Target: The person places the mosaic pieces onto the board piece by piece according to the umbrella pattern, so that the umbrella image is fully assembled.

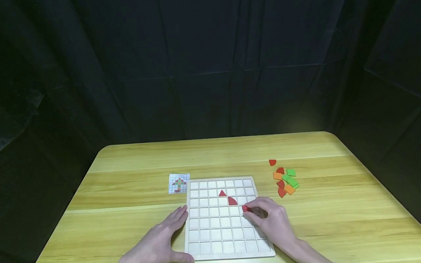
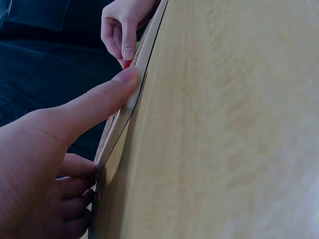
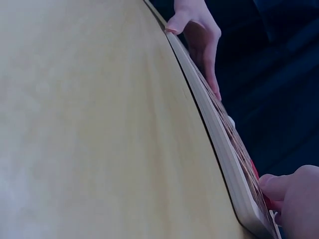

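A white gridded board [image 1: 205, 234] lies flat on the table before me. My left hand [image 1: 161, 236] rests along its left side, fingers extended against the edge and thumb at the near left corner. Over the right part of the grid, my right hand [image 1: 275, 220] pinches a small red tile [image 1: 245, 208] between thumb and fingertips, close above the squares; the fingers hide much of its shape. On the board sit a red triangle [image 1: 222, 193] and, just below and right of it, a red quarter-circle tile [image 1: 232, 201].
A small pattern card [image 1: 172, 184] with a coloured arrow-like figure lies by the board's upper left corner. Right of the board are loose red, orange and green tiles [image 1: 291, 172], with one red quarter-circle [image 1: 272, 162] farther back. Dark curtains [image 1: 210, 102] hang behind the wooden table [image 1: 345, 204].
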The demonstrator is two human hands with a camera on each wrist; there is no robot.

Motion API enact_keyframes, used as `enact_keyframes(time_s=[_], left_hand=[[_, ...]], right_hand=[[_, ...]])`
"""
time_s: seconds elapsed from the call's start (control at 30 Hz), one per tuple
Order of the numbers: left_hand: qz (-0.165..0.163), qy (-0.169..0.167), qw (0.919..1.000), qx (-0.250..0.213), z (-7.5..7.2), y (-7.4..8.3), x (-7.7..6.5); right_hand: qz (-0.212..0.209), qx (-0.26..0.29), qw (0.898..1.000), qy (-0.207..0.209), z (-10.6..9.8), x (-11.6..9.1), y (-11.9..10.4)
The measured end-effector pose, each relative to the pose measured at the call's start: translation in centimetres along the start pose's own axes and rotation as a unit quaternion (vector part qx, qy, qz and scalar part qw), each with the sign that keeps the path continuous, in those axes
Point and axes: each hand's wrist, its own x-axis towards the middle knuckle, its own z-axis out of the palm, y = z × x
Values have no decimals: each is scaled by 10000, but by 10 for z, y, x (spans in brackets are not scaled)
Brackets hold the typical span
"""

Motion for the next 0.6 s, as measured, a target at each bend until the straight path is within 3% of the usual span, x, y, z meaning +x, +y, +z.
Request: enact_keyframes(time_s=[0.6], left_hand=[[-74,-41,10000,8,0,0,1]], right_hand=[[-151,-43,9999,22,4,-1,-2]])
